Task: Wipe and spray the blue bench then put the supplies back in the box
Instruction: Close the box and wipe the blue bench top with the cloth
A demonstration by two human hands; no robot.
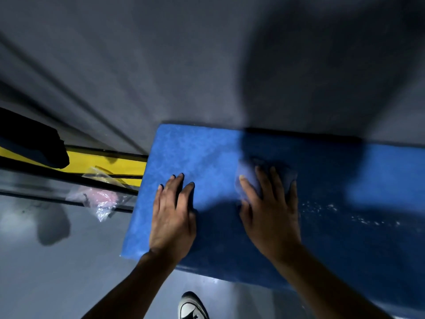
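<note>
**Cloth down, wipe under way on the bench**

Head view: a white-toed shoe (192,306) sits nearest, at the bottom edge. Above it the left hand (172,217) lies flat, fingers spread, holding nothing, bracing the blue bench (207,153). The right hand (270,212) presses a bluish cloth (250,178) onto the seat, palm over it, not clenched. Best bet: keep the palm flat and run overlapping strokes toward the white specks (345,215) on the right. No spray bottle or box in sight; the bench's right end is cut off, and the bag (101,199) on the left is too blurred to read.
</note>
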